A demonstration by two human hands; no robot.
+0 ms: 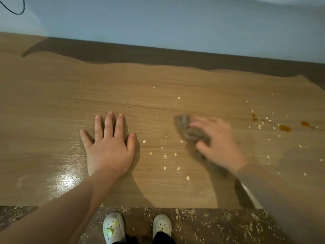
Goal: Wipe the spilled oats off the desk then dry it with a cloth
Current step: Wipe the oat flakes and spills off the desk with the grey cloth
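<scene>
My left hand [108, 145] lies flat on the wooden desk [52, 103], fingers straight and spread. To its right, my right hand [217, 143] grips a crumpled grey-brown cloth [190, 131] and presses it on the desk; both are motion-blurred. Loose oat flakes [168, 161] are scattered between the two hands and further right [267, 120]. Brown liquid spots [284, 128] sit on the desk at the far right among the flakes.
The desk's front edge runs along the bottom, with a dark floor [211, 226] below it strewn with many oats. My two white clogs [113, 226] stand at that edge. A pale wall [158, 23] closes off the desk's far side.
</scene>
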